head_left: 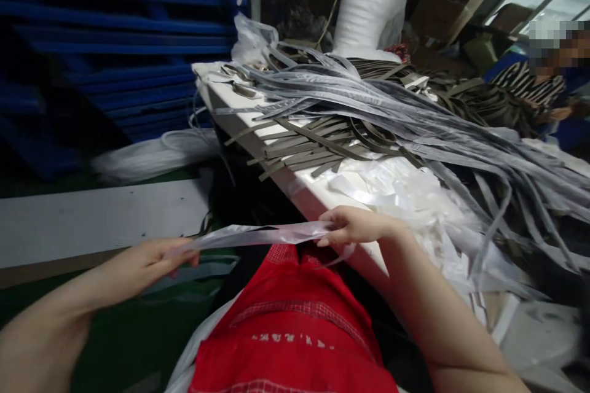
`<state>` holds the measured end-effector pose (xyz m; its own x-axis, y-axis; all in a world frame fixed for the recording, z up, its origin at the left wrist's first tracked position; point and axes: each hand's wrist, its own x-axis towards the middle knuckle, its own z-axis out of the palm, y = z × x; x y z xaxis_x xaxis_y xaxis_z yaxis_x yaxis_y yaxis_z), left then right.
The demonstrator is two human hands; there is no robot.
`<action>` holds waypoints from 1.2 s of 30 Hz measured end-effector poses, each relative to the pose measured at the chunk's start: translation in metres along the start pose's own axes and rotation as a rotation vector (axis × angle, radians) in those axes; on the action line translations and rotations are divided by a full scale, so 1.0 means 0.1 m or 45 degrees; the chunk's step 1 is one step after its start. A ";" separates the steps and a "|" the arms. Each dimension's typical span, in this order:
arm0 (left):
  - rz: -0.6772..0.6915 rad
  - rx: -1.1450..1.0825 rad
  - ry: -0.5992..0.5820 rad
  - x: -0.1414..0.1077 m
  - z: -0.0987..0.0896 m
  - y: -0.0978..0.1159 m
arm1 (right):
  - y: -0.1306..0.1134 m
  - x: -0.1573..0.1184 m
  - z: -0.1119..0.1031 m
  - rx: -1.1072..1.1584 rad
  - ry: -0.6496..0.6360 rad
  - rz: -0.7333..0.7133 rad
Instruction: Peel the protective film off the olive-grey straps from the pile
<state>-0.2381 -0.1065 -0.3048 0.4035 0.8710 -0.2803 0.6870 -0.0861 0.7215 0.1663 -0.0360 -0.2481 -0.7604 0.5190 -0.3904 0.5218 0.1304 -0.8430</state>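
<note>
A narrow clear plastic sleeve (262,235) stretches between my two hands, above the lap of a red apron. My left hand (161,258) has its fingers closed round one end of it. At the table's near edge, my right hand (348,225) pinches the other end. A dark sliver shows near the left end; I cannot make out what it is. Beyond my right hand lies a heap of white plastic film (396,190). Dark olive flat strips (318,141) and long strips in clear plastic sleeves (341,95) are spread across the table.
The white table (249,123) runs diagonally, with sleeved strips trailing off to the right. A wrapped white roll (364,18) stands at the back. Blue pallets (138,31) are stacked at left, beside a bundle of clear plastic (157,153) and a white board (101,218). Another person (530,83) is at far right.
</note>
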 end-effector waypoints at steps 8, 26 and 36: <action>-0.369 -0.058 -0.363 0.19 0.10 -0.15 | 0.52 -0.06 0.00 -0.125 0.098 0.101; 0.180 -0.759 -0.130 1.19 1.15 0.83 | 0.44 0.06 0.41 0.650 0.860 -0.119; 0.330 -0.281 0.094 1.10 1.17 0.88 | 0.61 0.50 0.76 1.030 1.004 -0.077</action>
<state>-0.0622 -0.0744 -0.3459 0.4972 0.8671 -0.0296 0.4172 -0.2091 0.8844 0.1310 -0.0659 -0.3472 -0.1707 0.9556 -0.2402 -0.1283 -0.2632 -0.9562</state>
